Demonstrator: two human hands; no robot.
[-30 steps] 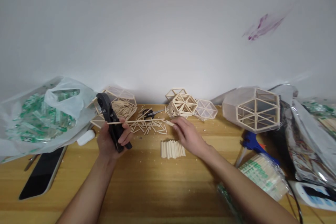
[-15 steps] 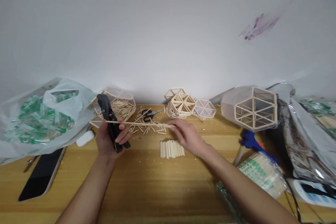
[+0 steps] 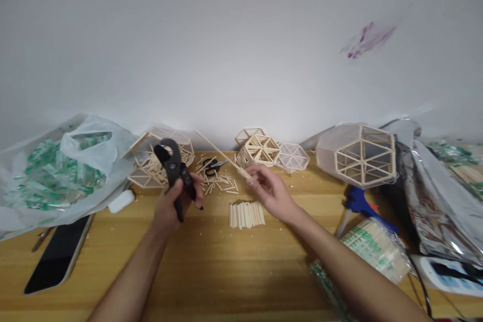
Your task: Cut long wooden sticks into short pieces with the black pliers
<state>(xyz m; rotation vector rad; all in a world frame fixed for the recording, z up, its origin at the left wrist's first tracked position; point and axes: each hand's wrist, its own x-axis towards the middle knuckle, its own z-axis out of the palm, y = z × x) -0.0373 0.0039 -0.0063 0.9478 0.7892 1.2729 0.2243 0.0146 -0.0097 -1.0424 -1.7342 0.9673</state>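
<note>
My left hand [image 3: 171, 206] grips a black cutter [image 3: 174, 171] by its handles, jaws open and pointing up. My right hand [image 3: 272, 192] pinches one end of a long thin wooden stick [image 3: 221, 153], which slants up and to the left, clear of the cutter. Just below my hands a neat row of short cut sticks [image 3: 246, 214] lies on the wooden table [image 3: 226, 271]. Loose stick offcuts [image 3: 215, 181] and small black scissors [image 3: 213, 165] lie behind them.
Stick-built polyhedron frames stand along the wall: one at the left [image 3: 160, 161], small ones in the middle [image 3: 260, 150], a big one at the right [image 3: 360, 153]. A plastic bag [image 3: 60, 171] and a phone [image 3: 56, 254] lie left; a blue glue gun [image 3: 356, 201] and packed sticks [image 3: 377, 249] right.
The long stick lay across the cutter before; now my right hand has swung it up and away, slanting toward the wall. My left hand shifted right and the cutter's jaws opened.
</note>
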